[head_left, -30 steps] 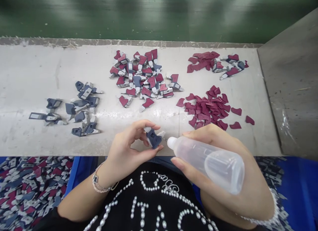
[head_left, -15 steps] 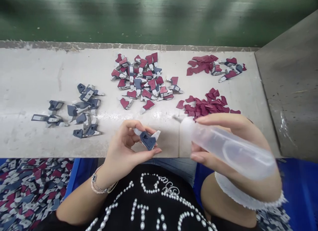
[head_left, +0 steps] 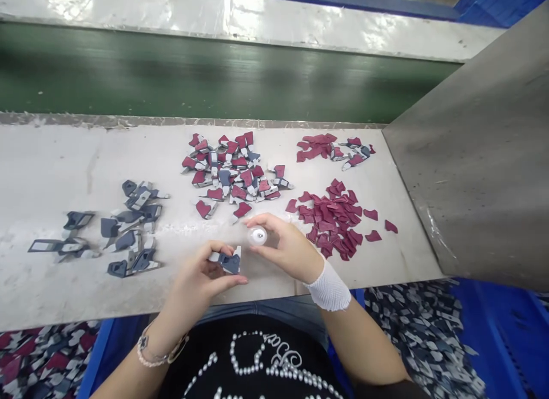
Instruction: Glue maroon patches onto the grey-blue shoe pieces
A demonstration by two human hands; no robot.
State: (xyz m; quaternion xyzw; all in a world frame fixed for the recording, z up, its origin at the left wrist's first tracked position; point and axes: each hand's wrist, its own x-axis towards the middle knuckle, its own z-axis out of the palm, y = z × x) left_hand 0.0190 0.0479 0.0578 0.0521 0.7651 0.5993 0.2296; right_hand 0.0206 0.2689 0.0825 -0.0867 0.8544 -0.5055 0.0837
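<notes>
Between its thumb and fingers, my left hand (head_left: 203, 279) holds a small dark blue and white part (head_left: 230, 263) just above the near side of the pale worktable (head_left: 266, 284). My right hand (head_left: 291, 244) grips a translucent bottle (head_left: 258, 236), seen end-on with its round white end towards the camera, close to the upper right of the held part. Beyond the hands lies a pile of white and blue parts with maroon faces (head_left: 240, 179). Loose maroon pieces (head_left: 334, 213) are heaped right of the bottle.
Blue and white parts (head_left: 132, 216) lie at the left. Farther back right are more maroon pieces (head_left: 316, 145). A metal panel (head_left: 472, 147) bounds the right side, and a green strip (head_left: 193, 79) runs behind the table. Blue bins (head_left: 493, 324) of parts stand below.
The bottle has swung from lying slanted at the right to end-on beside the held part, with my right hand moving left. The view has shifted, showing more behind the table.
</notes>
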